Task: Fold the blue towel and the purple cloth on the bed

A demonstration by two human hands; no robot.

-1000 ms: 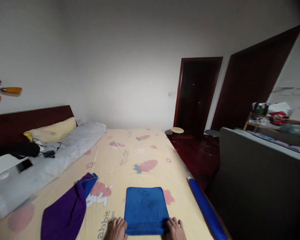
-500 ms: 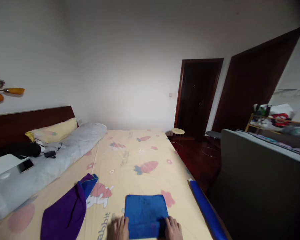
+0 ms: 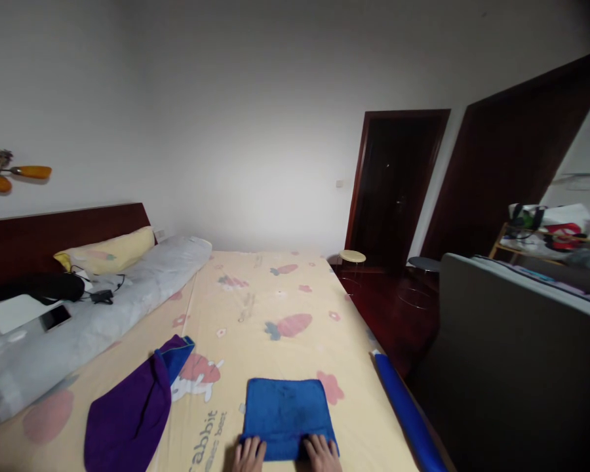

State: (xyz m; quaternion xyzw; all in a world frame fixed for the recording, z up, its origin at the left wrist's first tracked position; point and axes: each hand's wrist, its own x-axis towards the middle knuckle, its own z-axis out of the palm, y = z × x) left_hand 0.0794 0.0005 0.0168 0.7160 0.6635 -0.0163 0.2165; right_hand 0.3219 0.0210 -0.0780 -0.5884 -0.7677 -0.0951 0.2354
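Folding step: left hand [image 3: 250, 454] and right hand [image 3: 320, 453], flat and open as far as visible, press the blue towel [image 3: 286, 415] at the bed's near edge.

A pale wall [image 3: 236, 131] rises behind the bed [image 3: 275, 308] and its dark headboard [image 3: 54, 229]. Beyond the bed's right edge, dark red floor [image 3: 388, 314] meets 2 dark doors [image 3: 398, 177], dimly lit.
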